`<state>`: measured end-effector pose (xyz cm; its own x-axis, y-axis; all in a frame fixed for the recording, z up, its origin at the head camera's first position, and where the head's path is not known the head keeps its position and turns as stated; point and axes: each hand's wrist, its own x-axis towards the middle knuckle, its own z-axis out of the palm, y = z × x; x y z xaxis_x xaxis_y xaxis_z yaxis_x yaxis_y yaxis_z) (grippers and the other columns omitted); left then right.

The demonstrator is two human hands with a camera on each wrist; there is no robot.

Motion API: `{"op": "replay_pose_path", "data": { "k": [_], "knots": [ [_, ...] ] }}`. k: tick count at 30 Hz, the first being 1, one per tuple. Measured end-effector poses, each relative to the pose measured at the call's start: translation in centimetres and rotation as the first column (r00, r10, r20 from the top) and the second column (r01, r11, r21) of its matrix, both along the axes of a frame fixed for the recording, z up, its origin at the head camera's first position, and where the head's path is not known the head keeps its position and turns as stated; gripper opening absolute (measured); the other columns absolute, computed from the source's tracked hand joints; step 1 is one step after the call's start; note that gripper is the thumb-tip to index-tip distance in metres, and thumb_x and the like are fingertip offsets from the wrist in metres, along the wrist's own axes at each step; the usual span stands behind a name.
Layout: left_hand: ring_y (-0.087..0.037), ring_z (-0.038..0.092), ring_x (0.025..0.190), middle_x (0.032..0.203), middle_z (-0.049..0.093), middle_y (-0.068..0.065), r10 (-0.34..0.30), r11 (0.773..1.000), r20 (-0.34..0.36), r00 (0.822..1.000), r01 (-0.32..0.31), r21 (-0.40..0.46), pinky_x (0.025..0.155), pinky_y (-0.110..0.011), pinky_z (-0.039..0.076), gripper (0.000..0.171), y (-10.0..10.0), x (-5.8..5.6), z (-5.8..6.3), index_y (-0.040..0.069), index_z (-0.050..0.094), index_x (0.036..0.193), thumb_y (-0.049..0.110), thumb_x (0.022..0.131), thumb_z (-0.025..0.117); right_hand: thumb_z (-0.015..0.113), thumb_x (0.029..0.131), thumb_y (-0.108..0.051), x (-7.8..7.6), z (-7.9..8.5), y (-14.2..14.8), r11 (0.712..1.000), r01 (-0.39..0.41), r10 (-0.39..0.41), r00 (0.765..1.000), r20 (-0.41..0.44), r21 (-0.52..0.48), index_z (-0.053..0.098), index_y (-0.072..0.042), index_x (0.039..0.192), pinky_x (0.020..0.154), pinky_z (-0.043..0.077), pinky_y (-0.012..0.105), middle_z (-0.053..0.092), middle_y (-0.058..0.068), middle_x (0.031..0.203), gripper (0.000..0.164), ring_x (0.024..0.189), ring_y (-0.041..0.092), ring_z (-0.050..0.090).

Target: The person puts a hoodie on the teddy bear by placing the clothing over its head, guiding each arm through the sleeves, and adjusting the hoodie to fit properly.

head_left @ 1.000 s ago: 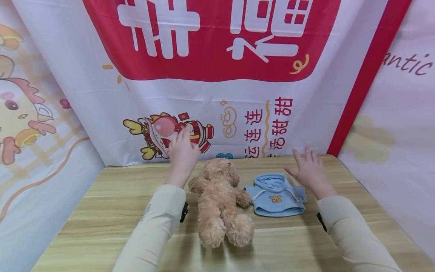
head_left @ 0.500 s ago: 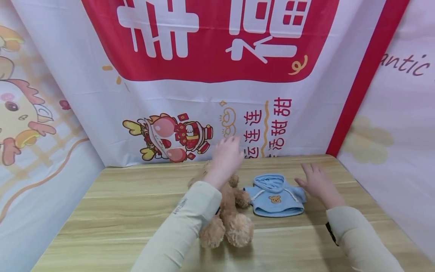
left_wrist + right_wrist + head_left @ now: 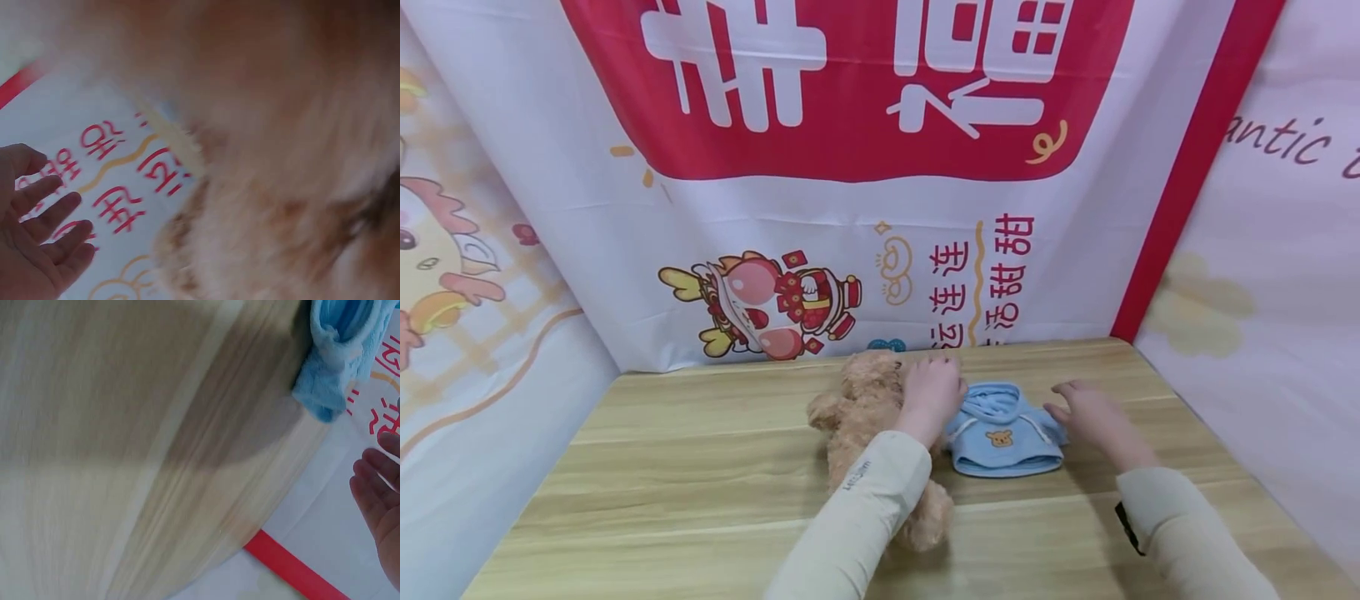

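Note:
A light brown teddy bear lies on its back on the table, its head toward the back wall. Over its right side in the head view reaches my left hand, the sleeve covering much of the bear's body. Fur fills most of the left wrist view, beside the loosely bent fingers of that hand. Just right of the bear is a small blue hoodie with a bear patch, lying flat, hood to the back. My right hand hovers by the hoodie's right sleeve, fingers relaxed and holding nothing.
The wood-grain table runs back to a white and red printed curtain. Another printed sheet hangs along the right side, and one with cartoon figures along the left.
My left hand has swung right and down across the bear to the near side of the hoodie's left sleeve. The right hand has lowered toward the hoodie's right sleeve.

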<state>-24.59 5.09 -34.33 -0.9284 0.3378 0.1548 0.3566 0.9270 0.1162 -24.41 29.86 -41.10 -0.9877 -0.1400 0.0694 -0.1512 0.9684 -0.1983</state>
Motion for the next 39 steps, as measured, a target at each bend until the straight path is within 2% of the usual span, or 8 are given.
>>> {"op": "replay_pose_path", "data": {
  "k": [5, 7, 14, 19, 26, 29, 34, 39],
  "knots": [
    [-0.017, 0.066, 0.096, 0.108, 0.070, 0.001, -0.085, 0.996, -0.015, 0.996, 0.086, 0.033, 0.078, -0.030, 0.055, 0.025, 0.5, -0.2, -3.0, 0.018, 0.067, 0.117, 0.025, 0.095, 0.057, 0.061, 0.092, -0.021, 0.0, -0.9, -0.9, 0.997, -0.071, 0.071, 0.997, -0.007, 0.012, 0.063, 0.005, 0.113, 0.092, 0.048, 0.055, 0.064, 0.026, 0.112, 0.034, 0.107, 0.043, 0.060],
    [-0.017, 0.067, 0.094, 0.107, 0.071, 0.000, -0.113, 0.993, -0.025, 0.993, 0.114, 0.039, 0.077, -0.030, 0.055, 0.024, 0.7, -0.2, -4.2, 0.017, 0.068, 0.115, 0.024, 0.095, 0.057, 0.062, 0.091, -0.019, 0.1, -1.2, -1.2, 0.995, -0.094, 0.094, 0.996, 0.004, 0.011, 0.064, 0.004, 0.111, 0.091, 0.050, 0.054, 0.065, 0.023, 0.110, 0.031, 0.105, 0.041, 0.061],
    [-0.020, 0.064, 0.097, 0.106, 0.070, -0.002, -0.088, 0.995, -0.041, 0.995, 0.086, -0.042, 0.090, -0.032, 0.050, 0.023, 0.6, 0.3, -6.9, 0.015, 0.070, 0.111, 0.025, 0.095, 0.057, 0.062, 0.090, -0.015, 0.2, -2.3, -2.1, 0.994, -0.099, 0.101, 0.993, 0.065, -0.041, 0.063, 0.003, 0.115, 0.089, 0.051, 0.052, 0.063, 0.021, 0.111, 0.031, 0.102, 0.037, 0.062],
    [-0.019, 0.064, 0.097, 0.107, 0.069, -0.001, -0.062, 0.993, -0.071, 0.996, 0.055, -0.100, 0.086, -0.032, 0.050, 0.023, 0.3, 0.5, -8.0, 0.016, 0.069, 0.112, 0.027, 0.095, 0.057, 0.063, 0.090, -0.016, 0.2, -2.9, -2.4, 0.996, -0.083, 0.084, 0.992, 0.097, -0.022, 0.060, 0.003, 0.120, 0.091, 0.050, 0.053, 0.061, 0.023, 0.116, 0.035, 0.106, 0.038, 0.060],
    [-0.016, 0.059, 0.113, 0.135, 0.056, 0.000, -0.016, 0.973, -0.051, 0.999, 0.004, -0.232, 0.091, -0.029, 0.050, 0.039, 0.5, 1.2, -9.0, 0.020, 0.055, 0.133, 0.035, 0.097, 0.052, 0.063, 0.091, -0.016, 0.1, -3.3, -3.0, 0.996, -0.090, 0.089, 0.991, 0.104, 0.002, 0.056, 0.002, 0.126, 0.096, 0.046, 0.055, 0.058, 0.025, 0.124, 0.041, 0.116, 0.042, 0.056],
    [-0.015, 0.058, 0.112, 0.130, 0.060, 0.003, -0.003, 0.963, -0.046, 0.999, -0.010, -0.269, 0.092, -0.028, 0.047, 0.040, 0.8, 1.2, -9.3, 0.022, 0.053, 0.135, 0.038, 0.099, 0.047, 0.060, 0.092, -0.016, 0.1, -3.5, -2.9, 0.996, -0.094, 0.094, 0.991, 0.090, -0.001, 0.057, 0.003, 0.125, 0.097, 0.046, 0.054, 0.058, 0.025, 0.124, 0.038, 0.116, 0.041, 0.056],
    [-0.014, 0.059, 0.099, 0.108, 0.069, 0.007, -0.013, 0.964, -0.059, 0.998, -0.003, -0.266, 0.083, -0.027, 0.045, 0.031, 0.9, 1.0, -9.7, 0.022, 0.062, 0.121, 0.038, 0.099, 0.045, 0.057, 0.094, -0.017, -0.1, -3.8, -2.9, 0.996, -0.086, 0.086, 0.993, 0.086, -0.007, 0.058, 0.003, 0.123, 0.096, 0.046, 0.054, 0.060, 0.024, 0.121, 0.035, 0.114, 0.041, 0.057],
    [-0.016, 0.058, 0.103, 0.109, 0.069, 0.005, -0.047, 0.970, -0.077, 0.996, 0.027, -0.243, 0.090, -0.029, 0.045, 0.030, 1.0, 1.1, -10.0, 0.022, 0.065, 0.114, 0.039, 0.099, 0.046, 0.063, 0.091, -0.022, -0.2, -3.9, -2.9, 0.998, -0.063, 0.064, 0.995, 0.081, -0.016, 0.062, -0.003, 0.109, 0.087, 0.050, 0.051, 0.063, 0.015, 0.103, 0.027, 0.097, 0.032, 0.061]
  ]
}}
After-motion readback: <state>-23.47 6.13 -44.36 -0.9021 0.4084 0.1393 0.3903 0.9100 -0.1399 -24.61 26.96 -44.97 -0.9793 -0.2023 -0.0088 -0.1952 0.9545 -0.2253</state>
